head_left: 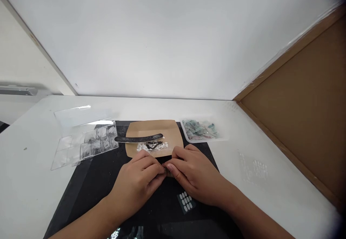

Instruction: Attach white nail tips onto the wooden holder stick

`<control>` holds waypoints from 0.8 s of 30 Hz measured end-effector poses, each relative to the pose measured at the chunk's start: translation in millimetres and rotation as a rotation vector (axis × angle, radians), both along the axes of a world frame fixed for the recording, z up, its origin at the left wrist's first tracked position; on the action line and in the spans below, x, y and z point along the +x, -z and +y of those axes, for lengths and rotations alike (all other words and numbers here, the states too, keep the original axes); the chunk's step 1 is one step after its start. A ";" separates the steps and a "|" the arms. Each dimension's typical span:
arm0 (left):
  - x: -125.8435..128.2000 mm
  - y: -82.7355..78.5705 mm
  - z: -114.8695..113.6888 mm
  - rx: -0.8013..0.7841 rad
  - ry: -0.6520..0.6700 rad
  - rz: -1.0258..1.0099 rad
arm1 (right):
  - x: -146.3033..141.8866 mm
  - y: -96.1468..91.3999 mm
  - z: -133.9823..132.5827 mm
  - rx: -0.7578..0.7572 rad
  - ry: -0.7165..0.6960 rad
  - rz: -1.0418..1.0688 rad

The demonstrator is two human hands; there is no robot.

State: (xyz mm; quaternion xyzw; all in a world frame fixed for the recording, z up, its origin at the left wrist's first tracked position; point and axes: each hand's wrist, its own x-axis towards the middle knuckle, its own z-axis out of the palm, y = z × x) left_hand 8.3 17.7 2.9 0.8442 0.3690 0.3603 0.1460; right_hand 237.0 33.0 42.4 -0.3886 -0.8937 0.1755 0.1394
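Observation:
My left hand [140, 177] and my right hand [193, 172] meet over the black mat [108, 174], fingertips almost touching. Both are closed in a pinch around a small brownish thing [169, 172], mostly hidden by the fingers, so its kind does not show. Just beyond the fingers lies a brown paper tray [154, 125] with small white pieces [162, 145] and some dark scraps in it. A black nail file [139, 138] rests across the tray, its left end past the rim. By my right wrist sits a dark card with white oval stickers [186, 202].
On the left stands an open clear compartment box [92, 143] holding pale pieces. A white plastic tub [201, 129] of small greenish packets is at the back right. Clear dots [260, 168] lie on the white table [229, 156]. A brown-framed panel [302, 98] rises along the right.

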 end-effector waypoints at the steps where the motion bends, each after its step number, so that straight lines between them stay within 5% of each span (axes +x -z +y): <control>1: 0.0 0.7 -0.3 0.003 0.000 0.007 | -0.1 -0.2 -0.1 0.002 0.000 -0.003; 24: 4.7 -3.2 -2.0 0.156 -0.012 0.192 | 0.4 -0.3 -0.6 0.006 -0.006 -0.001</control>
